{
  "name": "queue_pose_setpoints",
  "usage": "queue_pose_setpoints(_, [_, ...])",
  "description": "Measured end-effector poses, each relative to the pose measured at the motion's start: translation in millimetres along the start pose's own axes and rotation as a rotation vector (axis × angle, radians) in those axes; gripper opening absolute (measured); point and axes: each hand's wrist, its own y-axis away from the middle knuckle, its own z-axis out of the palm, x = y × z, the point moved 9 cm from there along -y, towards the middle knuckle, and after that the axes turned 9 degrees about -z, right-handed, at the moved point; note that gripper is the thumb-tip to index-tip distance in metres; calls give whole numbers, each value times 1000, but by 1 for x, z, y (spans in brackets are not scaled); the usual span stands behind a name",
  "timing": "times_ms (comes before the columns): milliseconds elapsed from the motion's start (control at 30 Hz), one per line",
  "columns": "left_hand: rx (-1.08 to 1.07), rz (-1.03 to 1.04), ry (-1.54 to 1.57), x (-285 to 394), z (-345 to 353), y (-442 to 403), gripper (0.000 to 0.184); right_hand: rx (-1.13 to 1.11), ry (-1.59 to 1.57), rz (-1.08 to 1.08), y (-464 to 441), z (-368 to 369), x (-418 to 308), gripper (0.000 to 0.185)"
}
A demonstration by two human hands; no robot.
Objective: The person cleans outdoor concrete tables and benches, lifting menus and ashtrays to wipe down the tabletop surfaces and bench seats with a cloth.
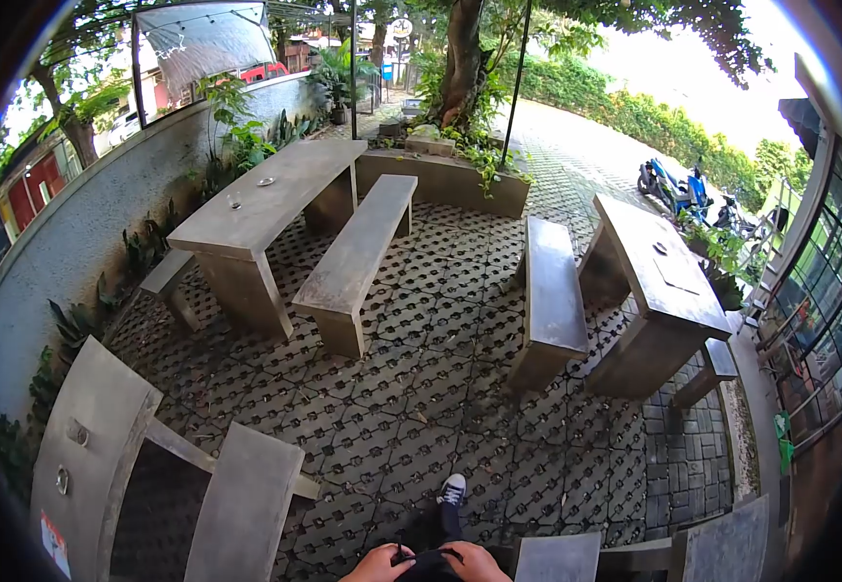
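Observation:
At the bottom edge of the head view, close against my body, are both hands. My left hand (378,565) is closed with its fingers around a thin black strap-like thing (403,556). A short distance to the right, my right hand (475,563) curls onto dark material too, its fingertips at a black strap-like end (452,556). Whether both pieces belong to one thing I cannot tell, as dark clothing lies between them. One sneaker (453,489), dark with a white toe, stands on the paving ahead of my hands.
Concrete tables (271,194) and benches (363,257) stand at left; another table (668,267) and bench (552,286) stand at right. Nearer are a left table (101,417), a bench (242,504) and a bench at lower right (559,560). A planter (479,189) with a tree stands ahead; motorcycles (688,189) are parked beyond.

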Motion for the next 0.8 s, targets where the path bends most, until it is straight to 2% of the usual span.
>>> queue_pose_setpoints(200, [0,-101,17,17,-22,-112,32,-9,-56,-38,-104,-48,56,24])
queue_pose_setpoints(300, [67,-105,-36,53,-51,-173,32,-45,-54,-39,-164,-88,73,23])
queue_pose_setpoints(333, [115,-15,3,67,-61,-195,32,-60,-32,-46,-183,-102,77,23])
queue_pose_setpoints(500, [137,-87,-69,93,-93,-280,33,-62,-42,-49,-271,-168,91,22])
queue_pose_setpoints(600, [173,-97,-24,111,-109,-314,33,-92,-71,-49,-315,-182,112,22])
queue_pose_setpoints(667, [141,-184,69,111,-115,-336,31,-112,-60,-60,-339,-190,118,22])
queue_pose_setpoints(800, [177,-146,89,114,-138,-387,30,-165,-87,-32,-397,-193,141,24])
